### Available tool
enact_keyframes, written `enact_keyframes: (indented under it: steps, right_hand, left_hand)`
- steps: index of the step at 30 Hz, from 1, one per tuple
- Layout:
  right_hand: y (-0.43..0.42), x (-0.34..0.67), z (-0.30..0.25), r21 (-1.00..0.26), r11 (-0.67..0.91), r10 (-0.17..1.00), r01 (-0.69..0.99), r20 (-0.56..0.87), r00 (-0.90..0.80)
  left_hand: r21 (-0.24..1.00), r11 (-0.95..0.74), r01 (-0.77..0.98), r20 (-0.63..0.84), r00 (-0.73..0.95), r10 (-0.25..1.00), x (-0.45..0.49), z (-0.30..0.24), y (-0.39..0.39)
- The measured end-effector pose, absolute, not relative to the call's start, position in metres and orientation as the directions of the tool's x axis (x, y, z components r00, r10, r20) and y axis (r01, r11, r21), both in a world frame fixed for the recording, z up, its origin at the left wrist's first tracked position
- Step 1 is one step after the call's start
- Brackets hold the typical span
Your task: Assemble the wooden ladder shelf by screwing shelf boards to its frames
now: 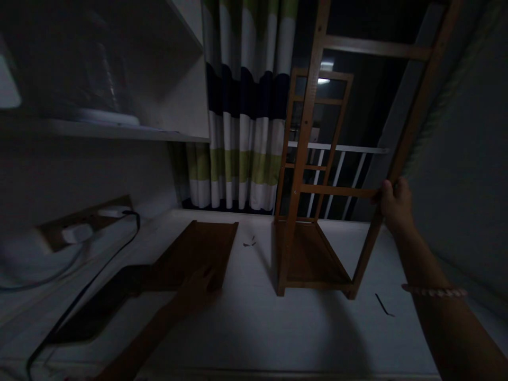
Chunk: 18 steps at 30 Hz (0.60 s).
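A wooden shelf rack (pixel 307 121) stands upright on the white surface, with a board fitted at its bottom. My right hand (pixel 397 206), with a beaded bracelet at the wrist, is closed around its right front post where a crossbar joins. A loose brown wooden board (pixel 198 246) lies flat to the left of the rack. My left hand (pixel 194 291) rests at the board's near right part, its fingers stretched over it. Dim light and blur soften the left fingers, and I see nothing gripped in them.
A dark flat object (pixel 103 304) and a black cable (pixel 95 275) lie at the left, below a wall socket strip (pixel 91 219). Small dark scraps (pixel 249 244) and a thin dark strip (pixel 383 304) lie on the white surface (pixel 254 328). Striped curtain (pixel 248 132) hangs behind; a shelf (pixel 159 135) overhangs the left.
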State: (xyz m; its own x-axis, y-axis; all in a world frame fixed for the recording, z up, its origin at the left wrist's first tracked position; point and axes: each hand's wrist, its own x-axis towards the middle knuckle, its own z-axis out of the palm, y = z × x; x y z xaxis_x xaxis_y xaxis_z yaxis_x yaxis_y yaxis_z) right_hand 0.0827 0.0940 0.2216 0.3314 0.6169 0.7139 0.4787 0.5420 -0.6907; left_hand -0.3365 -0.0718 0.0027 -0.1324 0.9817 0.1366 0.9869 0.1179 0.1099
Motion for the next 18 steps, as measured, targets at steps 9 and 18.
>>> enact_keyframes:
  steps: [9,18]
  right_hand:
    - [0.093,0.086,0.221,-0.661,0.563,0.598,0.496,0.74,0.308]
    - [0.087,0.087,0.22,-0.656,0.573,0.597,0.492,0.745,0.297]
  left_hand:
    - [-0.07,0.051,0.996,0.212,-0.035,0.977,-0.331,0.002,-0.079]
    - [-0.064,-0.154,0.986,0.162,0.162,0.973,-0.35,0.013,-0.073]
